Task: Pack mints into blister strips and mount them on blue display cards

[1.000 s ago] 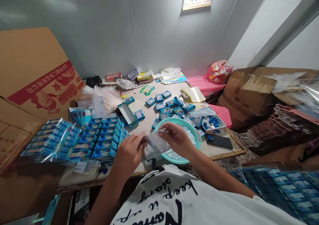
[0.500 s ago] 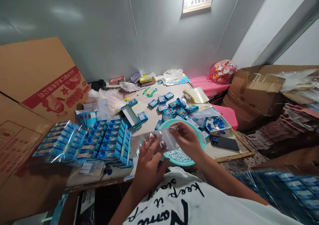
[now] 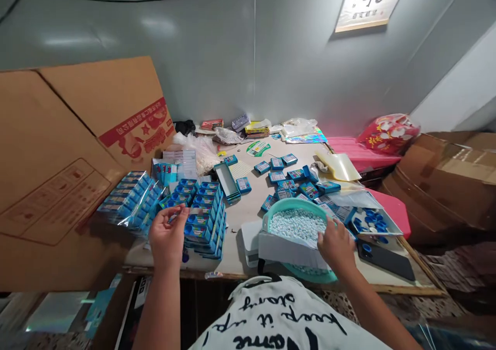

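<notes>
My left hand (image 3: 168,231) is raised at the front of the stacked blue boxes (image 3: 201,215), thumb and fingers pinched on a thin pale strip (image 3: 196,211). On the right, my right hand (image 3: 336,241) grips the right end of a translucent plastic bag (image 3: 289,249). The bag lies flat across the front of a turquoise basin (image 3: 285,204), which is filled with small pale-blue pellets (image 3: 296,223). Part of the basin shows below the bag. Fingertips of my right hand are partly hidden by its back.
Beside the basin is a white flat device (image 3: 251,239). Loose blue boxes (image 3: 287,184) lie behind it. To the right are a tray of blue caps (image 3: 374,221) and a black phone (image 3: 387,259). A wrapped bundle of boxes (image 3: 132,197) and a large carton (image 3: 77,184) stand left.
My left hand has left the bag and moved left, now with a pale strip in its fingers. My right hand has lowered the bag to the basin's front. The view has shifted left.
</notes>
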Tool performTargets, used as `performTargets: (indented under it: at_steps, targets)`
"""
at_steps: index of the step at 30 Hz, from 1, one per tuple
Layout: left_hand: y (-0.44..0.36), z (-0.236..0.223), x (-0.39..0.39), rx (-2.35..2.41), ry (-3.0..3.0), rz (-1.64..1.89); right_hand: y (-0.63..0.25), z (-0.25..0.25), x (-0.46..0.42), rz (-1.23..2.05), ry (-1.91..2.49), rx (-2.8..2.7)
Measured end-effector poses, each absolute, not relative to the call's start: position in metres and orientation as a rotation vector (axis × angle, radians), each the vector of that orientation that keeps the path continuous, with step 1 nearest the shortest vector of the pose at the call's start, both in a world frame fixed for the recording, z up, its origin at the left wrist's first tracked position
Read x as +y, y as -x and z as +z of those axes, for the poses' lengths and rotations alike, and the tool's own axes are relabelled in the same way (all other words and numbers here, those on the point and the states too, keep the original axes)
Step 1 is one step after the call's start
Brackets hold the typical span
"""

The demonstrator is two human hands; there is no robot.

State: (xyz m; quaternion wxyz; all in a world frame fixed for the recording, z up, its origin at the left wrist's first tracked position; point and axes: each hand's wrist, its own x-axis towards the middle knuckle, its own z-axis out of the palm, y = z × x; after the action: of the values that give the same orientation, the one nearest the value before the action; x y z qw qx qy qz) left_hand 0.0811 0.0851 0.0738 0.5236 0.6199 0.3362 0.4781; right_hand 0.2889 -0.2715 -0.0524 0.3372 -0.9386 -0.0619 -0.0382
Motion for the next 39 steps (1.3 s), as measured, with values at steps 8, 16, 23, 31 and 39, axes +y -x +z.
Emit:
performTargets:
  at_steps: [8, 16, 23, 31, 39]
  targets:
    - [-0.065, 0.063, 0.153, 0.861, -1.525, 1.026, -0.209, 0.056, -0.051, 0.28, 1.741, -1.057]
    - [-0.057, 0.065, 0.209, 0.8, -1.592, 0.85, -0.171, 0.052, 0.105, 0.59, 1.389, -0.948]
    - [-0.062, 0.053, 0.257, 0.939, -1.761, 0.789, -0.169, 0.038, 0.145, 0.511, 1.579, -0.937]
    - [-0.065, 0.02, 0.284, 0.931, -1.819, 0.642, -0.176, 0.039, 0.16, 0.485, 2.04, -1.074]
    - [-0.062, -0.013, 0.286, 0.968, -1.625, 0.533, -0.185, 0.047, 0.17, 0.578, 2.253, -1.273]
